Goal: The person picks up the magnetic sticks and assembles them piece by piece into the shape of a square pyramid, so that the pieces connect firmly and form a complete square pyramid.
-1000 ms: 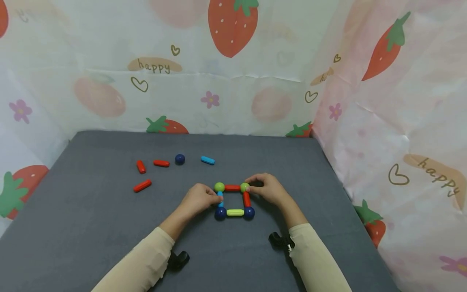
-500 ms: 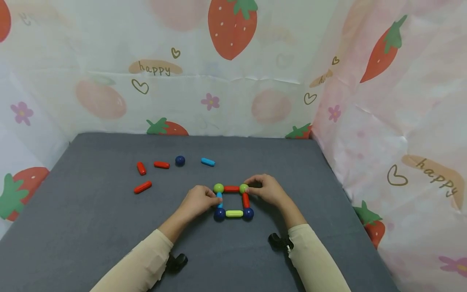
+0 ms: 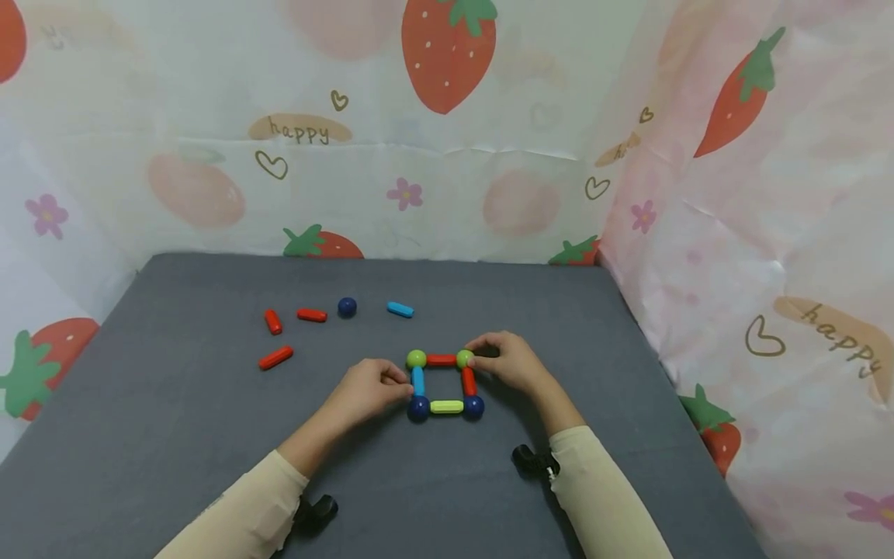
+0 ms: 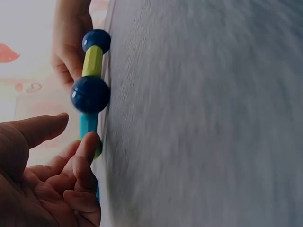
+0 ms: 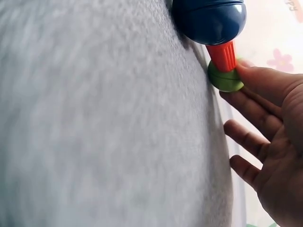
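On the grey table, balls and rods form a square. Its far side is a red rod (image 3: 441, 360) between a green ball (image 3: 416, 359) and another green ball (image 3: 465, 358). A yellow-green rod (image 3: 447, 407) joins two dark blue balls, one at the near left (image 3: 418, 408). The left side is a light blue rod (image 3: 418, 381), the right side a second red rod (image 3: 469, 381). Beside the light blue rod is my left hand (image 3: 370, 388), its thumb and fingers apart in the left wrist view. My right hand (image 3: 511, 362) pinches the far right green ball between thumb and fingers.
Behind and to the left lie loose pieces: a dark blue ball (image 3: 347, 307), a light blue rod (image 3: 400, 310) and three red rods, one of them nearest (image 3: 275, 358). A strawberry-print cloth (image 3: 447, 194) rises behind the grey table (image 3: 174, 435).
My left hand has let go of the light blue rod and drawn back slightly to the left. The right hand keeps its pinch on the green ball.
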{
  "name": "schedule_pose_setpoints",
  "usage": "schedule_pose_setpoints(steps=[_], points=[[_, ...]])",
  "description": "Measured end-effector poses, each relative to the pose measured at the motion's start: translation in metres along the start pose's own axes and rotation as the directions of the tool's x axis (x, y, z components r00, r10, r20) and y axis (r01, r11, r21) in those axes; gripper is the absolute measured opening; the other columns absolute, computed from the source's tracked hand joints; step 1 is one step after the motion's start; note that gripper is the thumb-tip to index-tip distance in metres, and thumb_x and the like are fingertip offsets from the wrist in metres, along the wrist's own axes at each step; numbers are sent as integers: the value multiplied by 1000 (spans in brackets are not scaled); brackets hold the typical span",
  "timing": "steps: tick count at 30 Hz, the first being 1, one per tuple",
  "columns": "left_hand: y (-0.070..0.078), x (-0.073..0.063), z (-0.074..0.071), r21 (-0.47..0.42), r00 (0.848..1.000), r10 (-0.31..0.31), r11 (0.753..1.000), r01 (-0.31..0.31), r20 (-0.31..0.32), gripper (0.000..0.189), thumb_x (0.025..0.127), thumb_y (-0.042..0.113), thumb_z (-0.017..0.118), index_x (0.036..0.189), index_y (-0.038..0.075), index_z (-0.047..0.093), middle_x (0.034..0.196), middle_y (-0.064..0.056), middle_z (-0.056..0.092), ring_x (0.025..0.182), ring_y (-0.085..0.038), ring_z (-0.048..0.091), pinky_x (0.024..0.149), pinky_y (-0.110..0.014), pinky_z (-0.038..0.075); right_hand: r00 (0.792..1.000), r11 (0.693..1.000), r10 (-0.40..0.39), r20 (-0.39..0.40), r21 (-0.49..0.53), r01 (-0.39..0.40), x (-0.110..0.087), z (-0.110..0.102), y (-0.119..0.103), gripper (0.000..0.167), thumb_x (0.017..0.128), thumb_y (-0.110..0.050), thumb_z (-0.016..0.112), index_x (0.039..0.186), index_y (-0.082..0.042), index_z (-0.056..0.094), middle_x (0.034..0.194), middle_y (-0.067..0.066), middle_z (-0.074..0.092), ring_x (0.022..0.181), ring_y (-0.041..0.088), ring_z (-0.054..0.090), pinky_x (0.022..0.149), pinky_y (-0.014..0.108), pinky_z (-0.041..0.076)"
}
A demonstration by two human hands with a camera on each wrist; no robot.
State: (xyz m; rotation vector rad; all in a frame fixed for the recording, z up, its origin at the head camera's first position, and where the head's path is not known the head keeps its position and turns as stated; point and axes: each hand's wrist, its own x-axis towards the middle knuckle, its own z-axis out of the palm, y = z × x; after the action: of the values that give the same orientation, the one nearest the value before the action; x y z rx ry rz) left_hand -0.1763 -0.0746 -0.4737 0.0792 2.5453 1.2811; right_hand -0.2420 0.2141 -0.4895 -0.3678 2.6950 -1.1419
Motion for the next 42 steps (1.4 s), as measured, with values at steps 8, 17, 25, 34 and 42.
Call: schedule_pose_setpoints(steps=[8, 17, 25, 34, 42], points=[[-14, -2, -38, 89, 996, 77, 993, -74, -33, 27, 97, 31, 73, 117, 13, 72, 105, -1, 71, 88, -17, 62, 71, -33, 52, 1000, 1000, -8, 0, 1, 8, 6, 4, -5, 22, 92, -37, 78, 113, -29, 77, 123, -4, 69, 126, 26, 57, 109, 51, 43], [-43, 2, -89, 209, 977, 173, 967, -144, -125, 31, 98, 28, 71, 123, 10, 70, 115, -8, 71, 96, -24, 62, 74, -37, 52, 1000, 1000, -20, 14, 7, 20, 10, 6, -11, 24, 93, -36, 77, 116, -28, 76, 125, -3, 68, 127, 25, 57, 107, 51, 44], [-51, 26, -107, 277, 963, 229, 943, -183, -142, 32, 98, 25, 71, 125, 8, 69, 123, -12, 69, 108, -30, 60, 87, -48, 52, 1000, 1000, -15, 13, 7, 15, 13, 10, -13, 23, 93, -35, 78, 115, -29, 76, 124, -3, 69, 125, 25, 57, 107, 49, 45], [-22, 73, -100, 341, 942, 332, 891, -299, -44, 33, 97, 25, 73, 125, 8, 71, 121, -12, 69, 106, -30, 57, 93, -49, 46, 999, 999, -36, 25, -3, 36, 17, 13, -14, 22, 94, -35, 77, 115, -29, 76, 122, -5, 70, 120, 22, 59, 103, 47, 48], [-6, 107, -94, 414, 924, 381, 838, -356, 24, 33, 96, 24, 74, 126, 10, 71, 124, -8, 69, 112, -30, 55, 95, -47, 48, 999, 999, -35, 42, 11, 34, 19, 15, -18, 22, 94, -35, 77, 115, -29, 77, 119, -6, 70, 114, 20, 60, 98, 44, 50]])
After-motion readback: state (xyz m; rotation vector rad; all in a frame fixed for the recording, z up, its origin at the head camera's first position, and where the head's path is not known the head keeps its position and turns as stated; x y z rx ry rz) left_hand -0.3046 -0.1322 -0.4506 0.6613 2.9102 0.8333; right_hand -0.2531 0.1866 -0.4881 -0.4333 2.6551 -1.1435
